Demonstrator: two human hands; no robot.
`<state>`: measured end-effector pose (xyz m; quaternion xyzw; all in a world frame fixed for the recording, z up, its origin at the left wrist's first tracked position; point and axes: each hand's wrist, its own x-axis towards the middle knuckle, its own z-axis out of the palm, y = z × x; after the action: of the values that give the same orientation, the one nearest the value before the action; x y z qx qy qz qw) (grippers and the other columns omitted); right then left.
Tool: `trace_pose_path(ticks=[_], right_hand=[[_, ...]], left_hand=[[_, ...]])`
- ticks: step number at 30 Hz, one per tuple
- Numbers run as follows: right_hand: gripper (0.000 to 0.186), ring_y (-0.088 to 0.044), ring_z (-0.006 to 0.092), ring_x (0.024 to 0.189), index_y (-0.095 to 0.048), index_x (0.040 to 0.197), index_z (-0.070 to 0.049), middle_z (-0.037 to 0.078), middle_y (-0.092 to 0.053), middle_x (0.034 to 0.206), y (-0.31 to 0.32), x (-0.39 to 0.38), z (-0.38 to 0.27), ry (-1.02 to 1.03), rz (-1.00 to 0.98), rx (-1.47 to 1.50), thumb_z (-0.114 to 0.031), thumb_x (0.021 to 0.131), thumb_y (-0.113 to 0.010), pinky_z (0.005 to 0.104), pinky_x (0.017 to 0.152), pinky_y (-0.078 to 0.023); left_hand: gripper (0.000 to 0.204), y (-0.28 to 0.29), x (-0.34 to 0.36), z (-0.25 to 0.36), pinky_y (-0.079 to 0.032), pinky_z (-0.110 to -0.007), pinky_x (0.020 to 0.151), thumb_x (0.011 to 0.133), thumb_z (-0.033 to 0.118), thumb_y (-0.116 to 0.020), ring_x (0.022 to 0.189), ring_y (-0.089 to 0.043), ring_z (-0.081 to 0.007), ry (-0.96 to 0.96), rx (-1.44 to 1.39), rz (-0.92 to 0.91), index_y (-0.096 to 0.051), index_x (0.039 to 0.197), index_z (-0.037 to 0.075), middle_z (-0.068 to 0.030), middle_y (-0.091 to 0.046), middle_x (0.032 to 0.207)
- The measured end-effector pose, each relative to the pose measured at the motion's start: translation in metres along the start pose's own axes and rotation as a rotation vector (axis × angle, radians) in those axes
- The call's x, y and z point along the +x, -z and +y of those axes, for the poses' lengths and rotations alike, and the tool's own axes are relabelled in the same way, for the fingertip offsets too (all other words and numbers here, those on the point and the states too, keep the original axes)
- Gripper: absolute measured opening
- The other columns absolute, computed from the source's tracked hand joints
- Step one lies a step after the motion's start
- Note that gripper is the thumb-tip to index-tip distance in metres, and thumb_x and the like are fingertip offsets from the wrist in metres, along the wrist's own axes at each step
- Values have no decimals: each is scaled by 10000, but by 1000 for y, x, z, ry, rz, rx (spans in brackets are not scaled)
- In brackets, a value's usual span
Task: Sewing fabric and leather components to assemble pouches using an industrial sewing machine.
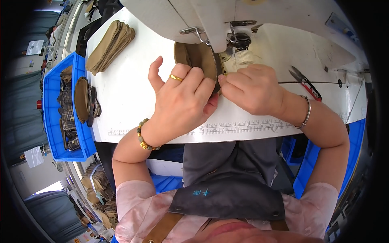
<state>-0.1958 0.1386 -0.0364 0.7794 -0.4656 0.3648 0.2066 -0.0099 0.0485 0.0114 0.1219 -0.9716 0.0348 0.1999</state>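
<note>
A curved brown fabric piece (192, 54) lies on the white table beneath the head of a sewing machine (219, 28), its far part by the presser foot area. A dark narrow strip (219, 67) runs along its right edge. My left hand (178, 97) is closed on the near part of the piece, index finger raised and the other fingers curled over the fabric. Close beside it, my right hand (255, 90) pinches the strip at the near right edge. Both fingertips nearly meet there, and they hide the fabric's near end.
Left on the table rest a stack of brown fabric pieces (110, 46) and another small pile (82, 99). A blue crate (50, 121) with plaid pieces stands beyond the left edge. Thread snips (304, 83) lie at right. A printed ruler (231, 127) follows the front edge.
</note>
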Motion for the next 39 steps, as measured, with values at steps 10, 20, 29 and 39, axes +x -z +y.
trace_pose_path(ticks=[10,20,29,39], right_hand=[[87,-608,151,545,-601,712,-93,20,-539,656,3,-6,-7,-111,-222,44,-152,689,-661,303,464,-481],[179,-573,141,569,-667,858,-52,-1,-528,678,3,-10,-11,-55,-314,26,-160,716,-676,306,499,-453],[102,-595,166,508,-592,730,-61,27,-532,620,12,-7,-16,-19,-263,99,-127,701,-663,320,450,-475],[105,-583,156,502,-589,716,-59,25,-525,602,4,-9,-17,15,-258,27,-126,690,-664,311,453,-461]], left_hand=[[229,3,-1,0,-155,-665,1159,678,174,-782,877,-578,-169,46,15,26,-710,892,135,33,-553,820],[119,-3,-1,-3,-216,-654,1146,746,127,-786,878,-576,-165,28,-96,18,-763,862,143,49,-562,817],[172,-4,-2,-5,-260,-631,1128,735,129,-786,856,-572,-178,18,-146,-61,-777,907,144,45,-557,801],[212,1,1,0,-325,-501,1067,738,87,-798,766,-575,-164,77,-197,-53,-788,941,146,47,-578,765]])
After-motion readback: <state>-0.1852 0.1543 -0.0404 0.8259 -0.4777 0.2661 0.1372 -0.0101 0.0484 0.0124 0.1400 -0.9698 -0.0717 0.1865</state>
